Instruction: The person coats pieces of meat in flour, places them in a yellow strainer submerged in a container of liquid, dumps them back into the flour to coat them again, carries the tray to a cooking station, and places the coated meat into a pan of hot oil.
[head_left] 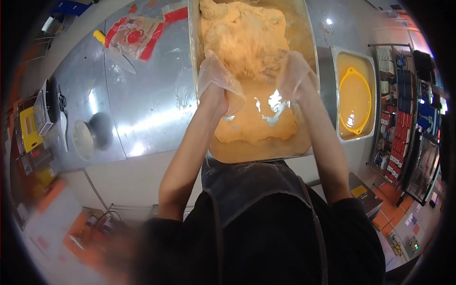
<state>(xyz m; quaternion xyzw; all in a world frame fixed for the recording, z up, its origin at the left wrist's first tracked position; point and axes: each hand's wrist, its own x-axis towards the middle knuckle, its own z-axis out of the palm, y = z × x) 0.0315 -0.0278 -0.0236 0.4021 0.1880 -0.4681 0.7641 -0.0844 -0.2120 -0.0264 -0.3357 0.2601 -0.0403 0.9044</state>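
Note:
A deep metal tray (314,28) in front of me holds a heap of pale orange powder, like breading flour (242,23), with lumps in it. My left hand (216,78), in a loose clear plastic glove, is at the left side of the heap; its fingers are partly hidden by glove and powder. Opposite it, my right hand (292,73) wears a similar glove and is smeared by motion at the heap's right edge. Between the hands the powder is blurred, as if stirred. Bright glare lies on the smoother surface nearer me.
Right of the tray stands a smaller metal pan (334,90) with a yellow strainer (343,102) in cloudy liquid. On the steel table (147,104) lie a red-and-clear plastic bag (135,37), a yellow-handled knife (99,37) and a round metal container (83,140). Shelves (403,109) stand far right.

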